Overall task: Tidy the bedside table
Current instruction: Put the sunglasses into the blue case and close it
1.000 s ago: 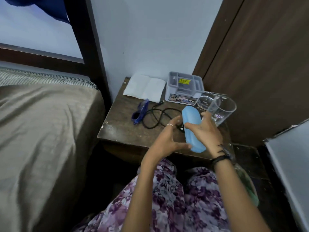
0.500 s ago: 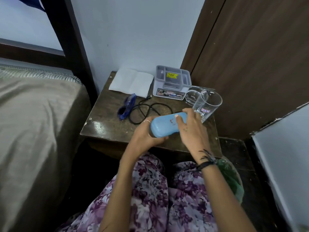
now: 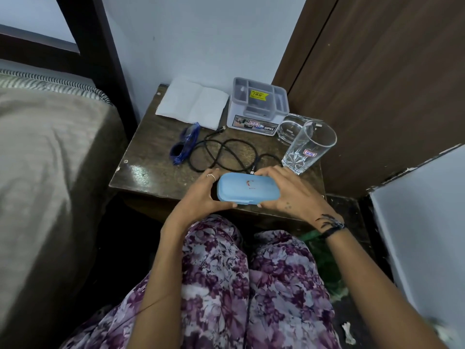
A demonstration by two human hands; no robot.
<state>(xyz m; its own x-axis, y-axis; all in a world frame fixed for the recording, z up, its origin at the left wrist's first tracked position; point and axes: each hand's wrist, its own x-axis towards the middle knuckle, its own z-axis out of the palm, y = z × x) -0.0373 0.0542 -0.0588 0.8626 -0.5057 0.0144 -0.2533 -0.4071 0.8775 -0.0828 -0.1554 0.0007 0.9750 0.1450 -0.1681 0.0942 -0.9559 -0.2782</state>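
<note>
A light blue hard case [image 3: 247, 188] lies level and lengthwise above the front edge of the dark wooden bedside table [image 3: 151, 175]. My left hand [image 3: 201, 195] grips its left end and my right hand [image 3: 289, 192] grips its right end, fingers curled over the far side. The case is closed. On the table behind it lie a coiled black cable [image 3: 224, 154], blue glasses [image 3: 185, 147], a white folded cloth [image 3: 193, 104], a grey organiser box [image 3: 256, 107], an upright drinking glass [image 3: 308, 147] and a second glass [image 3: 289, 127] behind that one.
A bed with a brown cover [image 3: 50, 172] runs along the left, its dark post [image 3: 100, 46] next to the table. A brown wooden door [image 3: 377, 84] stands at the right. A white panel [image 3: 422, 235] is at the lower right. My floral-clad legs [image 3: 239, 285] fill the foreground.
The case was held upright by my right hand; it has been turned level and brought to the table's front edge, and now both hands hold it. The view has tilted down.
</note>
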